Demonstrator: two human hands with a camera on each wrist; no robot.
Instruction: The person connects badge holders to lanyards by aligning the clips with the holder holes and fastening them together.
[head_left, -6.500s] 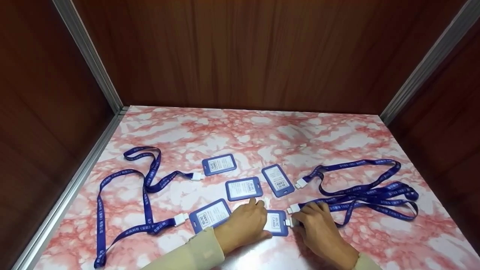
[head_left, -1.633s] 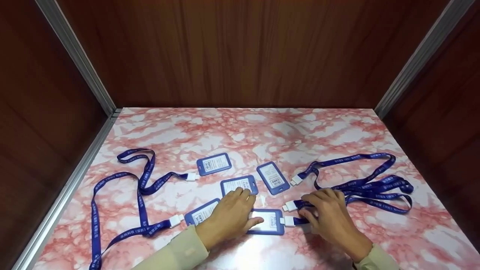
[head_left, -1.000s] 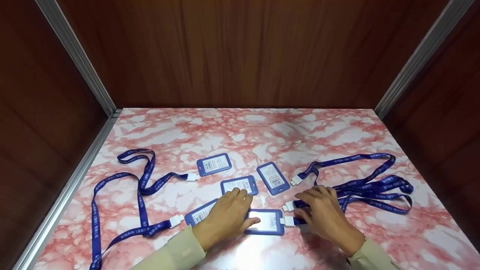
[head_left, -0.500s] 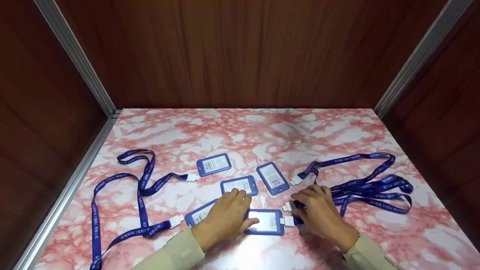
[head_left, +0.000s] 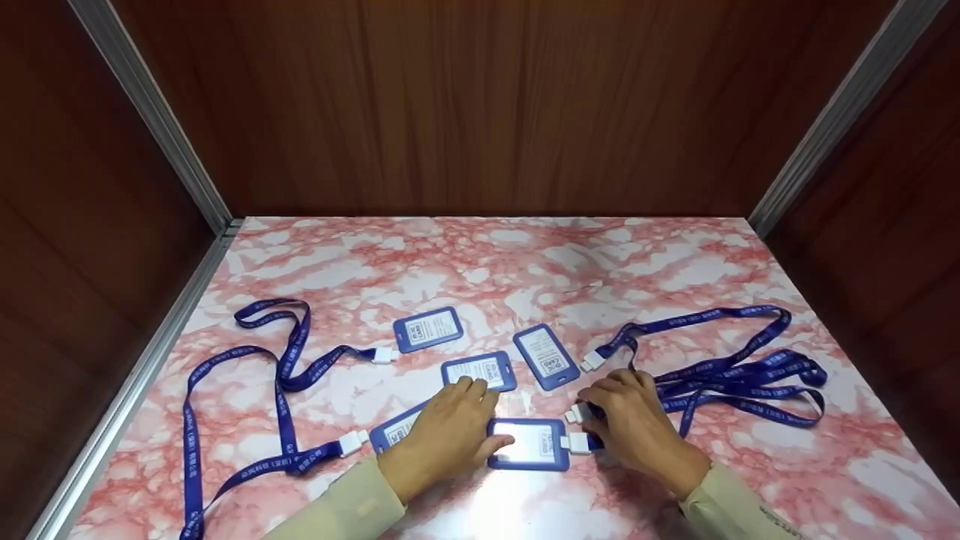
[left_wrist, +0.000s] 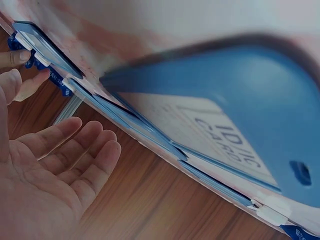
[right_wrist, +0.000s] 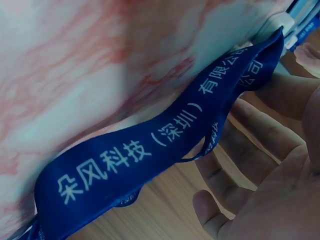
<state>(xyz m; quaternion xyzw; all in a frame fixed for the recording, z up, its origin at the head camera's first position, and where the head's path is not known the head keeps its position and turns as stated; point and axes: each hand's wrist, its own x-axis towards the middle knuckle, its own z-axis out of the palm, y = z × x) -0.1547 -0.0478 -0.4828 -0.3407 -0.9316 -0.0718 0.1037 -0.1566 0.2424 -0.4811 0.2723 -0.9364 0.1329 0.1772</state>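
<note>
In the head view, my left hand hovers between several blue ID card holders, its thumb over the left edge of the front card holder. The left wrist view shows its fingers loose, holding nothing. The front card holder joins a white clip on a blue lanyard. Just behind lies another lanyard with a white clip; my right hand pinches it beside that clip, with thumb and index finger on either side. The other right fingers are loosely bent in the right wrist view.
Loose card holders lie at back left, centre, right, and beneath my left forearm. A third lanyard lies at right; others spread at left. Wooden panels enclose the marbled table.
Earlier, my right hand was at the front card holder's clip; that clip now joins the holder. In the last second my right hand has slid left towards the clip behind. My left hand barely shifts.
</note>
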